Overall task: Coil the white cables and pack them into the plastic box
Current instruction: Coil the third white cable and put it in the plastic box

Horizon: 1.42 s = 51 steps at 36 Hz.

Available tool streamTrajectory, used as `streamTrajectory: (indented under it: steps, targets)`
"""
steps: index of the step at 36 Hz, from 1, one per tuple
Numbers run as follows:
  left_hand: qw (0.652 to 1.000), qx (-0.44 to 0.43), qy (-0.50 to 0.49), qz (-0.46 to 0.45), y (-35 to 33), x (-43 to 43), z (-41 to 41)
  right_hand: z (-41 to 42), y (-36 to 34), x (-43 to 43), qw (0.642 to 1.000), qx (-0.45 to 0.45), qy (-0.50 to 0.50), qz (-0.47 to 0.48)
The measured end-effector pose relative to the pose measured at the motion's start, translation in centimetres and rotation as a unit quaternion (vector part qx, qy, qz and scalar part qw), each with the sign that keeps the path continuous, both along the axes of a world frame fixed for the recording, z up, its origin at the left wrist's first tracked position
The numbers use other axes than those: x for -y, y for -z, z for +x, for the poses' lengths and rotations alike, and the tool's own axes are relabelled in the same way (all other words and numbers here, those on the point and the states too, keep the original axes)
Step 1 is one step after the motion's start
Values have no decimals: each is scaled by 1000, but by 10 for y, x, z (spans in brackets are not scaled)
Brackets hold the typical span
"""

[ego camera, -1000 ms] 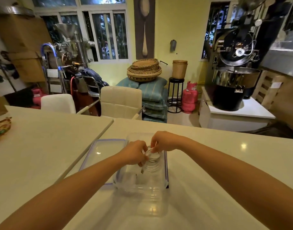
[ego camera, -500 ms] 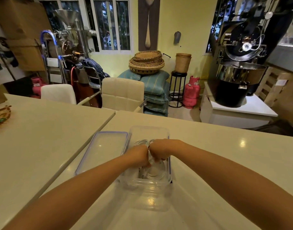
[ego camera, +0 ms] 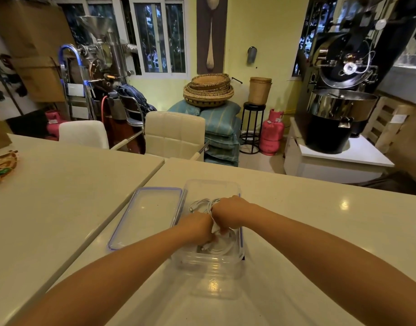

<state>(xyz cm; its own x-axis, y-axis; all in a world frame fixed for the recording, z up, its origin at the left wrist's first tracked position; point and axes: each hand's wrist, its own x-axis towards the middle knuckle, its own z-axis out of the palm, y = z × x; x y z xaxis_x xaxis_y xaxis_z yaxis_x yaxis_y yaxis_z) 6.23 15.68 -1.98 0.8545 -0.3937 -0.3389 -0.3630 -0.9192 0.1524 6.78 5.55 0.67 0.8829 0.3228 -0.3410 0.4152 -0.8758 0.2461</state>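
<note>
Both hands have dropped lower into the plastic box (ego camera: 209,267) since a second ago, when they worked the coil just above its rim. Your left hand (ego camera: 197,228) and right hand (ego camera: 228,212) are now knuckle to knuckle, both closed on the white cables (ego camera: 202,205), pressing the bundle down inside the box; loose loops show just beyond your knuckles. Cable looks light, soft and springy, so it will likely try to uncoil. Grip across the whole bundle, not one strand or a plug end. Lid (ego camera: 148,215) lies on the worktop (ego camera: 319,231) touching the box's left side, same as earlier.
</note>
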Motion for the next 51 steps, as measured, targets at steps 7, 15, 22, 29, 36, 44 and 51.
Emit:
streamTrajectory:
  steps: [7,15,22,29,36,44,51]
  targets:
    - [999,-11,39,29,-13,-2,-5,-4,-4,4,999,-3,11,37]
    - [999,28,8,-45,-64,-21,8,-3,-47,-1,991,11,11,134]
    - [961,150,-163,-164,-85,-87,32,2,-83,-52,918,14,67,391]
    - [956,79,-249,-134,-42,-141,33,9,-56,-124,790,-130,201,565]
    - [940,2,-285,-189,-7,-154,22,35,2,-159,846,-143,330,394]
    - [916,-13,-305,-259,7,-162,29,42,15,-162,861,-139,372,318]
    - [869,11,-362,-337,3,-189,39,49,20,-172,760,-151,424,469]
